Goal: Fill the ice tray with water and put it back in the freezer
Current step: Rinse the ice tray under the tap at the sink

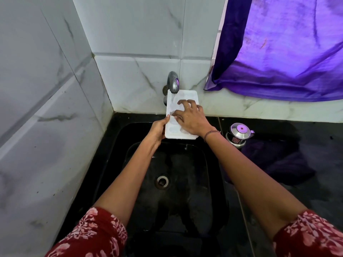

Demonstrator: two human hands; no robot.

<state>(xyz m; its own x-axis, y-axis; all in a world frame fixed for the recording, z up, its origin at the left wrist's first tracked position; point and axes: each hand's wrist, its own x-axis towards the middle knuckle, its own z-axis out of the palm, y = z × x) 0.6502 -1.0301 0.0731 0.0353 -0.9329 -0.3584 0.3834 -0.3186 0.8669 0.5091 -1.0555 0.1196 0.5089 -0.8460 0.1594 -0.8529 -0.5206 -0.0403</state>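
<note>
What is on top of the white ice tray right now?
The right hand lies spread across the ice tray, and water from the tap falls onto its far end. The hand covers most compartments, so their fill is hidden.

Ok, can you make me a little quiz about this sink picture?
1. True or false: the tap runs water onto the white ice tray.
2. The right hand rests on top of the tray. What does the left hand do? A. grips the tray's edge B. turns the tap C. hangs idle
3. Fill in: the steel pot stands to the ___ of the black sink.
Key: 1 true; 2 A; 3 right.
</note>
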